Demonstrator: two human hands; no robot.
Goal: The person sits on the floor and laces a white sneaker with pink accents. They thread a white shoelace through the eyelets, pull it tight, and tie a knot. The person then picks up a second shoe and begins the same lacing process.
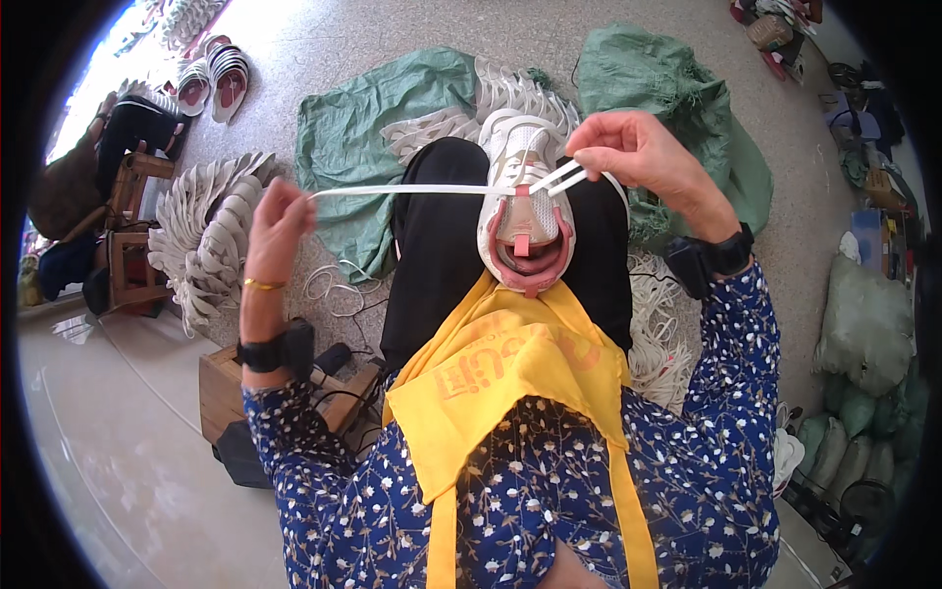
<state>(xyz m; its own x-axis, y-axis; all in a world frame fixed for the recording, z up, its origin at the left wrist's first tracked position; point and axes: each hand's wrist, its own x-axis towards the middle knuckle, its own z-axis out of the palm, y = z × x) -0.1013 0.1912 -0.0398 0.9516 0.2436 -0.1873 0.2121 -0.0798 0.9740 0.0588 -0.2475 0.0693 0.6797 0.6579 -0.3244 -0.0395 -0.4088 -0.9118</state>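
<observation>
A white and beige sneaker with a pink collar lining and pink tabs rests between my knees, its opening toward me. My left hand, out to the left, pinches one end of a white shoelace. That stretch runs almost straight across to the top of the sneaker's tongue. Just right of the sneaker, my right hand has thumb and fingers together on white lace strands that come up from the eyelets on that side. Its exact grip on them is partly hidden by the fingers.
Green woven sacks lie on the floor ahead, with more pale shoes between them. A row of pale shoe parts stands at left by wooden stools. Loose white laces lie beside my right leg. A stuffed sack is far right.
</observation>
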